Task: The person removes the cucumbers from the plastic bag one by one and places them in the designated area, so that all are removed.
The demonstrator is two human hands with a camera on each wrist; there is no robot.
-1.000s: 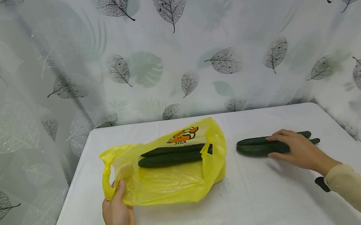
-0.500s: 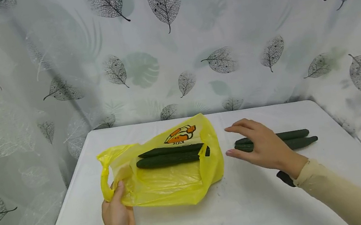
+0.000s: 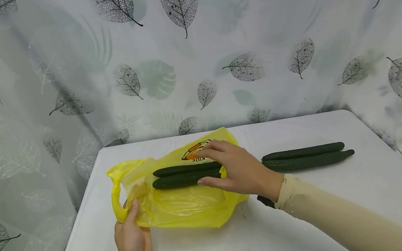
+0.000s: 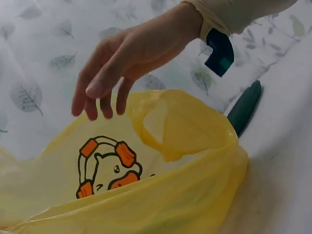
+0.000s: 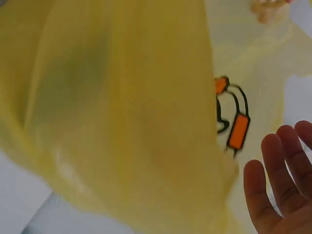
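Note:
A yellow plastic bag with a cartoon print lies on its side with its mouth spread toward me. My left hand grips its left edge just below the handle loop. Inside rest two dark green cucumbers, side by side; their right ends are hidden. Over the right part of the bag hovers my right hand, thumb and fingers apart and holding nothing. In the left wrist view this right hand hangs above the printed side with loose fingers. Its fingers also show at the right wrist view's edge.
Two more cucumbers lie side by side on the white table, right of the bag. Behind the table hangs a pale leaf-patterned curtain. The table's far edge runs close to it.
My right hand has left the two cucumbers on the right and moved left, empty, over the bag. Those cucumbers stay on the table. My left hand keeps its grip on the bag.

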